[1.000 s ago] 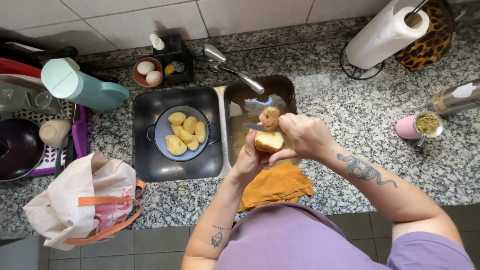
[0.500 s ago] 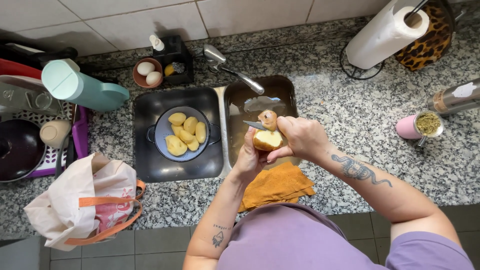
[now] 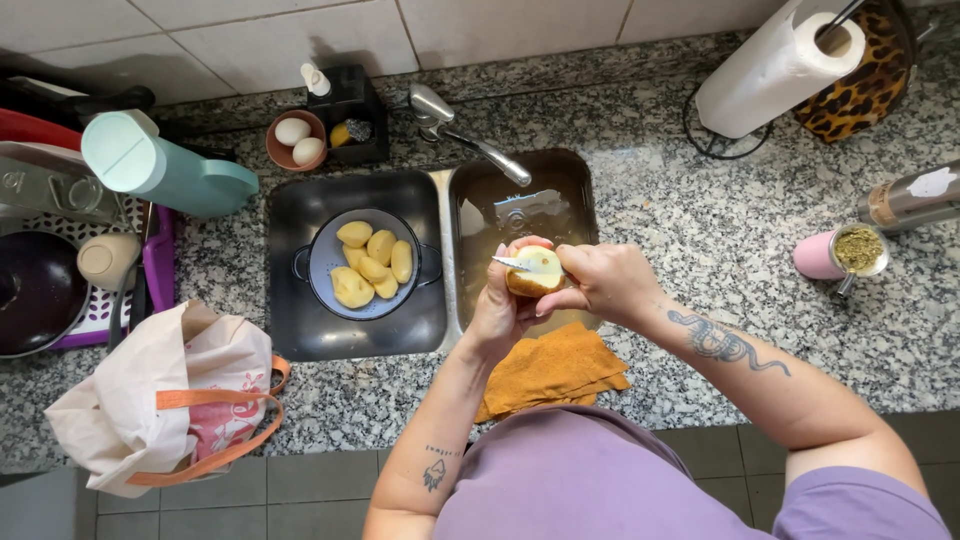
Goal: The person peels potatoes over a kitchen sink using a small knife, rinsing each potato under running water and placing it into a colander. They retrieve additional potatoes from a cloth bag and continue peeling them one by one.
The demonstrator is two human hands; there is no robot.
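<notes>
While both hands meet over the right sink basin (image 3: 520, 215), the left hand (image 3: 500, 310) cups a half-peeled potato (image 3: 535, 272) from below, fingers curled around it. Right hand (image 3: 600, 285) is closed on a small knife (image 3: 512, 263); the handle is hidden in the fist, and the pale blade lies flat against the potato's top, pointing left. Potato shows yellow flesh above, brown skin below. Left basin (image 3: 300, 330) holds a grey colander (image 3: 330, 265) with several peeled yellow potatoes (image 3: 372, 262) in it. Faucet (image 3: 470, 135) angles over the right basin. Folded orange cloth (image 3: 550, 365) lies on the granite counter's (image 3: 720, 240) front edge, just below the hands. Bowl with two eggs (image 3: 297, 140) sits behind the sinks. Paper towel roll (image 3: 775, 65) stands far right; cloth bag (image 3: 160, 400) lies at lower left.
</notes>
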